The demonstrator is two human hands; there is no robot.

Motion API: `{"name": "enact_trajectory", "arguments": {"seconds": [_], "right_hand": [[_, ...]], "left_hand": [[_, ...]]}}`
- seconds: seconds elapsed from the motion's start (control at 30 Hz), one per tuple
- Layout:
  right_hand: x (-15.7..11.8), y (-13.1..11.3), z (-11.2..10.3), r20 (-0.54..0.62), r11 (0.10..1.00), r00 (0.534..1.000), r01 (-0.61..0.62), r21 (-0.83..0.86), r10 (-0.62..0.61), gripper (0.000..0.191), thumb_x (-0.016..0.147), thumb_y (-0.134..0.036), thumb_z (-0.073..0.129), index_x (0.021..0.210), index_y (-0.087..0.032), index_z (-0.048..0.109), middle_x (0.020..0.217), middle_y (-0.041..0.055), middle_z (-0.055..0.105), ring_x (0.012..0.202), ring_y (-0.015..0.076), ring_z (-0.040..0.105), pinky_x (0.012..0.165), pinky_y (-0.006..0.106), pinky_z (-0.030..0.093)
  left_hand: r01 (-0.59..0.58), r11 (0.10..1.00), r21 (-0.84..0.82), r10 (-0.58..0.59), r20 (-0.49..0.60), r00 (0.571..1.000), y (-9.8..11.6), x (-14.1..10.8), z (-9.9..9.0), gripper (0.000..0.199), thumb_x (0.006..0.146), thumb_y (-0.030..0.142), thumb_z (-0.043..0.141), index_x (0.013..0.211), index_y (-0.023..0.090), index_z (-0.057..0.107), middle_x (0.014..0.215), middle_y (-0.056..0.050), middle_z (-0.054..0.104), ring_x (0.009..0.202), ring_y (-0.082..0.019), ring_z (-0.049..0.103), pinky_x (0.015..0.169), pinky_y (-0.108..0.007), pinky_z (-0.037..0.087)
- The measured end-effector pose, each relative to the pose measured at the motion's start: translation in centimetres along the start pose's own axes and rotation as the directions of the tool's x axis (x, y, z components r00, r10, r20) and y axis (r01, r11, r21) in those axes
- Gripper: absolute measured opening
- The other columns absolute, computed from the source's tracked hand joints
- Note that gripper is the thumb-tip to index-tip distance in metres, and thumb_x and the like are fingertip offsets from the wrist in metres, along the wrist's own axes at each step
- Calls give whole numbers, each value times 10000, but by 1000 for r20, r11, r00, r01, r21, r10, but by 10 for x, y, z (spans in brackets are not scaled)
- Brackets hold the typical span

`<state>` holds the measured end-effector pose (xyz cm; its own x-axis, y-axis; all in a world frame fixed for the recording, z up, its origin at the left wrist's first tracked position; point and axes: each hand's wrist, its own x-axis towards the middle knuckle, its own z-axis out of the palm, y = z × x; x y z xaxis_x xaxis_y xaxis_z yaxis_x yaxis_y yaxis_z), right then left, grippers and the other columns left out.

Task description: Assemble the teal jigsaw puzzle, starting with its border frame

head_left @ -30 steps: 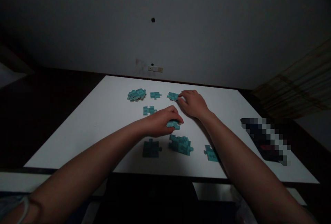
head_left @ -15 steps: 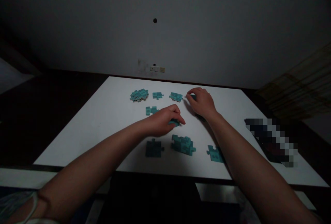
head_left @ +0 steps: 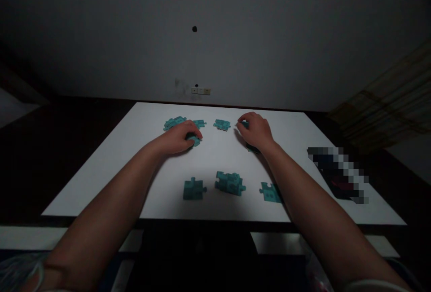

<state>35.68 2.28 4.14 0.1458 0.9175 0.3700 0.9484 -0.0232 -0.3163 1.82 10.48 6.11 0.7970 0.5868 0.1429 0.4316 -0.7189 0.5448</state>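
Now left hand is curling over teal puzzle piece on white table, piece lying right under fingertips. Fingers are staying close together; cannot tell if pinching. Piece is mostly hidden, so long side is not showing. Right hand is touching second teal piece with fingertips, grip also unclear. Third teal piece is lying between hands, nearer right hand.
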Motion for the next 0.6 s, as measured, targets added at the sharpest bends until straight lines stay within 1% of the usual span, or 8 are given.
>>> {"name": "enact_trajectory", "arguments": {"seconds": [0.17,0.3,0.33,0.4,0.47,0.53,0.57,0.6], "right_hand": [[1,1,1,1,1000,1000,-15,-2,15,279,1049,-346,638,1177,-216,849,1374,176,817,1281,398,711,1087,554,518],[2,3,1,-1,1000,1000,-25,0,25,274,1047,-336,646,1180,-210,850,1369,178,819,1279,397,709,1089,556,513],[2,3,1,2,1000,1000,-25,0,25,276,1048,-334,646,1185,-209,851,1370,177,821,1279,399,711,1091,560,515],[2,3,1,12,1000,1000,-19,-3,19,284,1051,-328,642,1201,-211,852,1373,177,823,1284,404,712,1095,567,520],[1,2,1,25,1000,1000,-14,-8,14,294,1056,-325,635,1219,-214,853,1377,179,823,1294,411,710,1101,577,522],[1,2,2,41,1000,999,-6,-11,7,307,1058,-322,632,1242,-213,852,1383,182,823,1303,416,707,1111,586,520],[1,1,2,51,1000,999,-1,-12,2,313,1057,-321,633,1252,-212,852,1386,182,822,1306,416,706,1116,588,518],[1,1,3,60,1000,998,4,-13,-3,319,1055,-320,634,1261,-211,851,1387,182,822,1305,415,705,1120,588,517]], "left_hand": [[23,1000,6,-23,20,1000,-5,2,3,277,865,182,669,1076,229,842,1209,-87,779,1162,-265,730,1140,-467,565],[34,999,-24,-35,-11,999,2,2,2,202,866,224,681,987,238,842,1147,-86,801,1109,-281,746,1115,-501,579],[37,999,-14,-38,-42,998,4,2,0,180,875,237,685,966,237,840,1119,-90,802,1105,-293,744,1109,-518,582],[64,997,39,-58,-150,987,6,3,-3,156,902,263,691,944,235,839,1071,-108,799,1131,-329,724,1108,-558,582],[131,986,107,-94,-295,951,1,5,-7,174,943,305,705,1000,238,855,1086,-130,800,1198,-367,689,1138,-602,567],[212,966,148,-134,-414,900,-9,7,-8,266,980,368,728,1165,239,870,1230,-154,796,1298,-394,649,1192,-634,538],[246,956,160,-153,-445,883,-16,8,-7,345,992,407,740,1268,239,862,1342,-166,777,1360,-405,626,1222,-644,518],[275,946,172,-172,-451,876,-23,9,-5,432,998,446,749,1363,236,844,1455,-174,743,1423,-419,599,1251,-651,496]]}}
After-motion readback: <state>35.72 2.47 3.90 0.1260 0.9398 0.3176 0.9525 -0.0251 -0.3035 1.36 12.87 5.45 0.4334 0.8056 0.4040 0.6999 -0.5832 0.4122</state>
